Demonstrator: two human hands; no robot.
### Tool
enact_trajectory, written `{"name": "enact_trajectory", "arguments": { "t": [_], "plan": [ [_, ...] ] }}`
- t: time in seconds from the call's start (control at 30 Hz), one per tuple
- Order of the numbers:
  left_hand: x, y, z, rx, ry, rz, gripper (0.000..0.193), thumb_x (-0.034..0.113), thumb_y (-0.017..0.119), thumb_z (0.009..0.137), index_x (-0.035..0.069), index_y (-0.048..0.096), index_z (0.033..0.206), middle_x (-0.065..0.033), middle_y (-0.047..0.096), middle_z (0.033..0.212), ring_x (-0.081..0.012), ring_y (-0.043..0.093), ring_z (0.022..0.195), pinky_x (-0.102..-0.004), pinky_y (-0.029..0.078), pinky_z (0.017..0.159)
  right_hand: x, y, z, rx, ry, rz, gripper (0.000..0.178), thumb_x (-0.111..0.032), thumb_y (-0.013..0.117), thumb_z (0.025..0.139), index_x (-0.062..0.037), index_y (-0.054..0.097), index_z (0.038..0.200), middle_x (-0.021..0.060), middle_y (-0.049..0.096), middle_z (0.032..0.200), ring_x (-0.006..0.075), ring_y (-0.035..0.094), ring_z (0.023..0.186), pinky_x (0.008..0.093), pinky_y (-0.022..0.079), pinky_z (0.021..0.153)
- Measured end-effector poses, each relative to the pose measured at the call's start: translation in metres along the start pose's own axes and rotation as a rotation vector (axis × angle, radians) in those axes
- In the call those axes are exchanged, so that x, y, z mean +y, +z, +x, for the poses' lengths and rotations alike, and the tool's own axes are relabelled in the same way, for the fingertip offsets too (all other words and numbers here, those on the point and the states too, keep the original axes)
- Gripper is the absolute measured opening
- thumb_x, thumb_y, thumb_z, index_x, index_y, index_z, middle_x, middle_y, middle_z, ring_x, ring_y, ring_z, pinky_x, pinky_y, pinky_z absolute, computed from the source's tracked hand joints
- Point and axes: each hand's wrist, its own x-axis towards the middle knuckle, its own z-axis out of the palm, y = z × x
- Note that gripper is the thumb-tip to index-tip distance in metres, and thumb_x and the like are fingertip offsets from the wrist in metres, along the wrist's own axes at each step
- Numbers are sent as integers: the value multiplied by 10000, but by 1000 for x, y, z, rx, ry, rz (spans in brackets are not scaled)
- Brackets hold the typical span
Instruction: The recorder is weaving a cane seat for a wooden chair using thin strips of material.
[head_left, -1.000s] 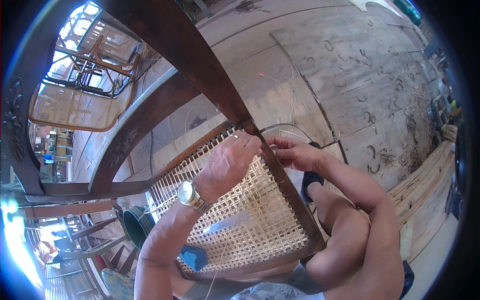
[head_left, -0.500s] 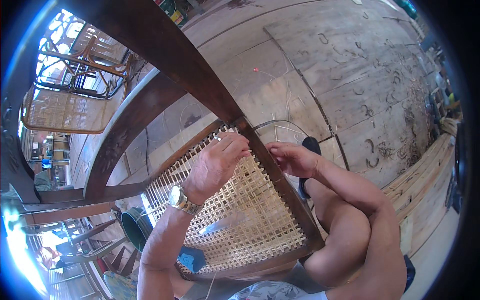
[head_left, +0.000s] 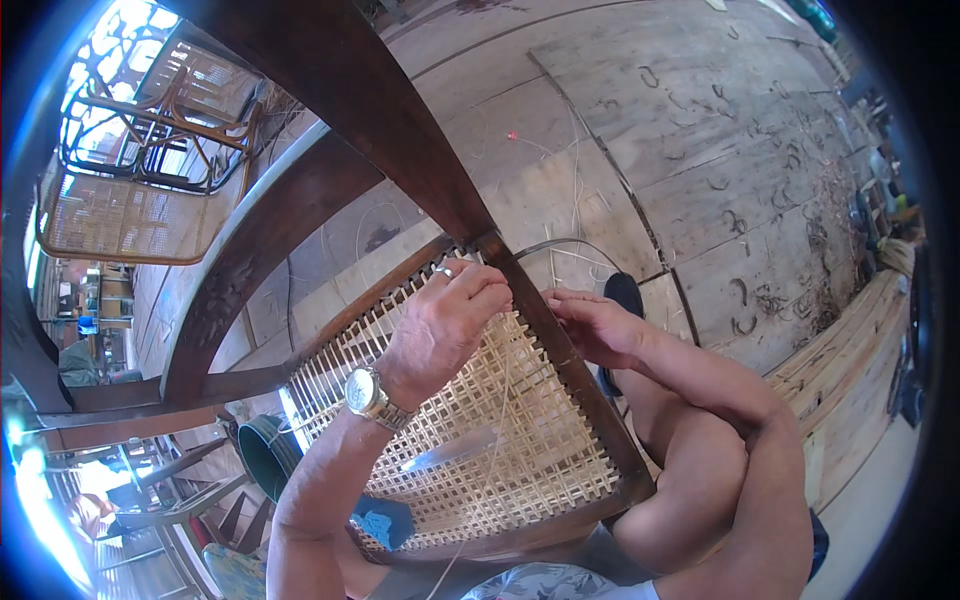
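Note:
A dark wooden chair frame (head_left: 572, 385) surrounds a woven cane seat (head_left: 540, 425) with an open lattice. My left hand (head_left: 440, 325), with a ring and a wristwatch, is over the seat's far right corner. Its fingertips are pinched together at the inner edge of the right rail. From there a thin pale cane strand (head_left: 497, 440) runs loosely across the weave toward my lap. On the outer side of that rail is my right hand (head_left: 600, 328), its fingers bent and close together near the wood. What lies between them is hidden.
A blue object (head_left: 383, 522) lies at the seat's near left corner. Left of the seat stands a dark green bucket (head_left: 268, 458). Cane-seated chairs (head_left: 135, 215) stand far left. Cane scraps (head_left: 735, 220) litter the wooden floor at right. Chair uprights (head_left: 400, 110) rise across the far left.
My left hand has moved slightly right, toward the rail. The cane strand now shows stretched across the seat; before, only its end near my lap showed. My right hand has shifted slightly.

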Motion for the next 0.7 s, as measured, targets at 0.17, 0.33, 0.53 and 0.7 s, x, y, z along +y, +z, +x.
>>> {"name": "enact_trajectory", "arguments": {
  "t": [0.17, 0.33, 0.53, 0.7],
  "plan": [
    [-5, 7, -4, 109, -11, -63, 142, 35, 729, 788, 54, 658, 909, -73, 683, 952, -272, 657, 847, -367, 551, 742, 5, 3, -2, 45, -2, -41, 328, -237, 475, 1056, -61, 541, 1324, 28, 638, 1198, 114, 609, 1070, 294, 461, 966],
    [3, 5, 2, 61, -17, 8, 128, 81, 735, 804, 84, 672, 915, -55, 670, 959, -258, 651, 863, -364, 550, 726, 12, -3, 4, 24, -13, -23, 289, -277, 455, 1066, -83, 558, 1253, 8, 614, 1174, 93, 579, 1051, 291, 453, 947],
    [6, -4, 11, -52, -36, 42, 136, 118, 736, 816, 91, 683, 939, -49, 658, 969, -255, 645, 881, -366, 551, 731, 15, -25, 16, 130, 33, 46, 301, -353, 459, 1066, -117, 612, 1171, -4, 642, 1073, 94, 578, 1003, 289, 453, 925],
    [-2, -4, 0, 22, -67, -114, 160, 96, 761, 824, 54, 704, 967, -94, 715, 1002, -277, 675, 901, -357, 546, 758, 9, -27, 35, 46, 203, 187, 311, -338, 525, 1038, -91, 658, 1174, 31, 715, 1106, 136, 671, 1018, 321, 516, 925]
  ]
}}
